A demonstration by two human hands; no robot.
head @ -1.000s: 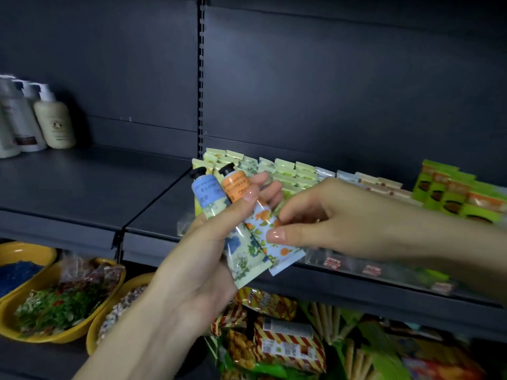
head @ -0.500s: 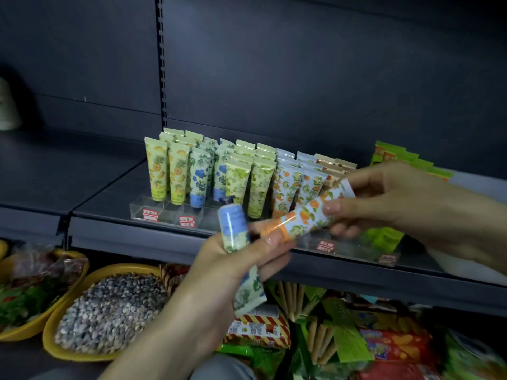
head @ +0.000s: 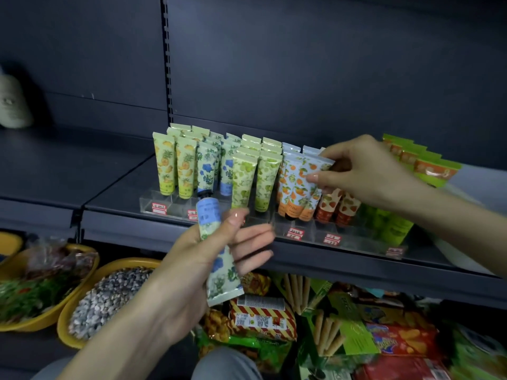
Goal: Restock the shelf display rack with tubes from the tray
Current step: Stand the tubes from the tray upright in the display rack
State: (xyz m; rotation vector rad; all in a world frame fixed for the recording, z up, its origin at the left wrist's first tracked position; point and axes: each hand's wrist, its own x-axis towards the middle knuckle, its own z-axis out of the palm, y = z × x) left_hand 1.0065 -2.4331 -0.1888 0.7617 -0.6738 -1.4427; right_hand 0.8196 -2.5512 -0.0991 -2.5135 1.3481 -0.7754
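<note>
On the shelf (head: 123, 215), the clear rack (head: 307, 229) is at the slotting step: the right hand (head: 365, 171) pinches an orange-print tube (head: 306, 196), cap down, at its front orange row; next, likely release it and seat the blue-flower tube (head: 219, 270) gripped by the left hand (head: 197, 259).

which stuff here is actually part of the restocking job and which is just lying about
Job: left hand, holding the blue-flower tube; right hand, pinching the orange-print tube at its row; clear display rack; racked tubes.
Lying about: yellow bowl of grey grains; snack packets below the shelf; pale bottle far left; green boxes at right.
</note>
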